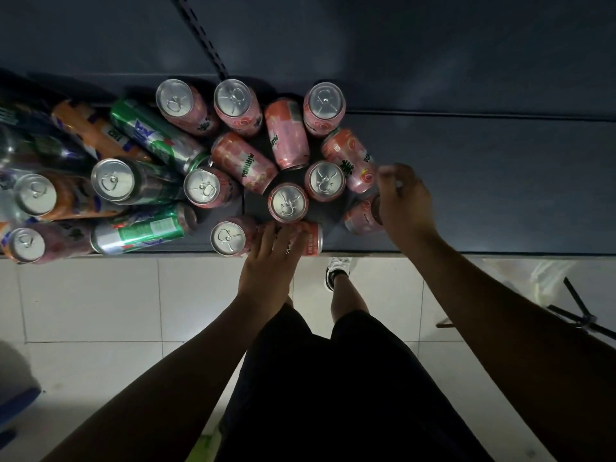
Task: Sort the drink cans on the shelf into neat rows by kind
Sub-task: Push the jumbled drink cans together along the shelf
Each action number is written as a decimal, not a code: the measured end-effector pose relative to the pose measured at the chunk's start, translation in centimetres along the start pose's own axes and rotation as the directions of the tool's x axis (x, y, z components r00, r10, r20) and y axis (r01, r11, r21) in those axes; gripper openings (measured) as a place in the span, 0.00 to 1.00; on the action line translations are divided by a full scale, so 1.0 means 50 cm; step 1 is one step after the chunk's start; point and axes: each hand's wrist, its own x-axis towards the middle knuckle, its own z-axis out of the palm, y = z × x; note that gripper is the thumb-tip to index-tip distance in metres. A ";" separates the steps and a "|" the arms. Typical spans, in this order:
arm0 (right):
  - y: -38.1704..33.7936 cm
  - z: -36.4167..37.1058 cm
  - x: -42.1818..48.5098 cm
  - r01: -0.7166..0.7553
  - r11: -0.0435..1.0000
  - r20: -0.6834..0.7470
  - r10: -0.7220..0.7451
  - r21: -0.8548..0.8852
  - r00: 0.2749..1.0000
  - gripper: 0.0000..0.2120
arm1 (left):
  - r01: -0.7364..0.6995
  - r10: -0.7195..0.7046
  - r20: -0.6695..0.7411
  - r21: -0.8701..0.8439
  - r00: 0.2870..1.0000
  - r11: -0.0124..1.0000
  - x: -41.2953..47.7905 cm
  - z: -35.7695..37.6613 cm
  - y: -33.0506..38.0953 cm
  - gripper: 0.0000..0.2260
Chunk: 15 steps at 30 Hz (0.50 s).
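Observation:
Several pink cans crowd the middle of the dark shelf (483,195), some upright, some lying on their sides. My left hand (270,261) lies with straight fingers on a pink can (311,240) that lies on its side at the front edge. My right hand (405,201) curls round the end of another toppled pink can (361,217). Just ahead of that hand lies a further pink can (350,158). Upright pink cans (288,202) stand between my hands.
Green cans (156,135), orange cans (90,128) and dark purple ones pile up at the left, some lying flat. The shelf's right half is bare. Below the front edge are white floor tiles, my legs and a black stand (580,311).

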 end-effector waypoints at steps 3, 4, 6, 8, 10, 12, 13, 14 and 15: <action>-0.009 -0.008 0.026 -0.004 0.999 -0.011 0.003 -0.045 1.000 0.11 | -0.019 0.020 -0.006 0.090 1.000 0.996 0.009 0.014 -0.003 0.43; -0.011 -0.007 0.037 -0.016 0.998 0.006 0.016 -0.054 1.000 0.10 | -0.026 0.027 -0.008 0.112 1.000 0.993 0.009 0.019 -0.003 0.43; -0.009 0.004 0.062 -0.075 0.995 0.062 0.079 -0.062 0.995 0.17 | -0.042 0.043 -0.006 0.144 0.999 0.989 0.008 0.026 -0.003 0.43; -0.004 0.018 0.080 -0.132 0.988 0.120 0.141 -0.085 0.983 0.22 | -0.055 0.059 -0.022 0.167 0.998 0.984 0.007 0.028 -0.004 0.42; 0.003 0.032 0.095 -0.156 0.983 0.156 0.169 -0.094 0.973 0.22 | -0.060 0.070 -0.043 0.194 0.997 0.979 0.008 0.027 -0.005 0.41; -0.001 0.038 0.108 -0.169 0.982 0.190 0.184 -0.089 0.965 0.23 | -0.067 0.084 -0.064 0.224 0.994 0.972 0.011 0.027 -0.008 0.40; -0.007 0.038 0.116 -0.170 0.981 0.218 0.186 -0.092 0.958 0.23 | -0.067 0.086 -0.071 0.231 0.994 0.971 0.012 0.027 -0.008 0.41; -0.013 0.038 0.125 -0.167 0.981 0.247 0.187 -0.100 0.951 0.23 | -0.065 0.084 -0.076 0.225 0.994 0.972 0.015 0.027 -0.008 0.43; -0.020 0.037 0.133 -0.169 0.980 0.269 0.192 -0.104 0.944 0.24 | -0.061 0.079 -0.078 0.213 0.994 0.975 0.017 0.026 -0.007 0.45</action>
